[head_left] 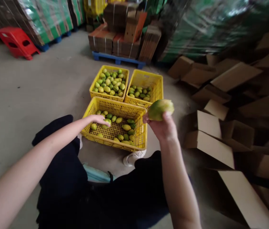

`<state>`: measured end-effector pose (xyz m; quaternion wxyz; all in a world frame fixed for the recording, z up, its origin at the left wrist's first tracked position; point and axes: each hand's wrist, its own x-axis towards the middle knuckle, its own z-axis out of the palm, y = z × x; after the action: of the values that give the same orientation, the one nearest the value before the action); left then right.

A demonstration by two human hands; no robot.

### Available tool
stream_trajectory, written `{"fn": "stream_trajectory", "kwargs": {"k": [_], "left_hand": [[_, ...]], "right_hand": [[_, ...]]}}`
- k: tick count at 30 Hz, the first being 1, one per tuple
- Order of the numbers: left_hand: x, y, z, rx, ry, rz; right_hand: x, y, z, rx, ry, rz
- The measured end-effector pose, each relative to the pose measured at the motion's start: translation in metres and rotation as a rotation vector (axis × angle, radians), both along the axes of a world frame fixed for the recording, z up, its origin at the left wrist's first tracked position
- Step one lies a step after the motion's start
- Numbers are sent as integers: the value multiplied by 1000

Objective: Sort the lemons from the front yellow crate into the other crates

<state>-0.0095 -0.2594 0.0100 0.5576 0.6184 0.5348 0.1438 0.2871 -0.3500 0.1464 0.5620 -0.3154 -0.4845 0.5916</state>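
Raised over the right end of the front yellow crate [115, 144], my right hand [164, 128] is closed around a green-yellow lemon [159, 109]. The fruit is a little blurred, with my thumb and fingers around its lower side. My left hand [99, 120] reaches into the left part of the same crate, its fingers closed on another lemon [108, 121]; part of that fruit is hidden. Loose around it in the crate lie several more lemons [118, 120], some green, some yellow. A further cluster [126, 137] rests toward the right end.
Behind stand a fuller crate of lemons [91, 86] and a partly filled crate [158, 84]. Opened cardboard boxes [210, 146] crowd the right side. A blue pallet [117, 59] with stacked cardboard is at the back, a red stool [15, 41] at far left.
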Motion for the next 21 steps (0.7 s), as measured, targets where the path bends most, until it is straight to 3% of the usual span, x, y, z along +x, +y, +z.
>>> {"fn": "stream_trajectory", "kwargs": {"k": [2,4,7,10,13,17,21], "left_hand": [[4,-7,40,2,-29,-40],[12,-24,71,-24,-182,-45],[20,-59,95,-133,-587,22],[17,-85,96,-284,-835,86],[8,-93,88,-401,-953,108],[1,-83,79,-422,-974,77],[2,-58,73,-361,-976,19]], "right_hand": [[-24,-15,-6,-36,-51,-76],[-48,-34,-17,-97,-115,-154],[-75,-57,-32,-86,-293,-211],[-88,-65,-38,-10,-431,-200],[-94,-60,-38,11,-507,-217],[-101,-45,-39,-51,-463,-244],[-99,-21,-45,-201,-271,-114]]}}
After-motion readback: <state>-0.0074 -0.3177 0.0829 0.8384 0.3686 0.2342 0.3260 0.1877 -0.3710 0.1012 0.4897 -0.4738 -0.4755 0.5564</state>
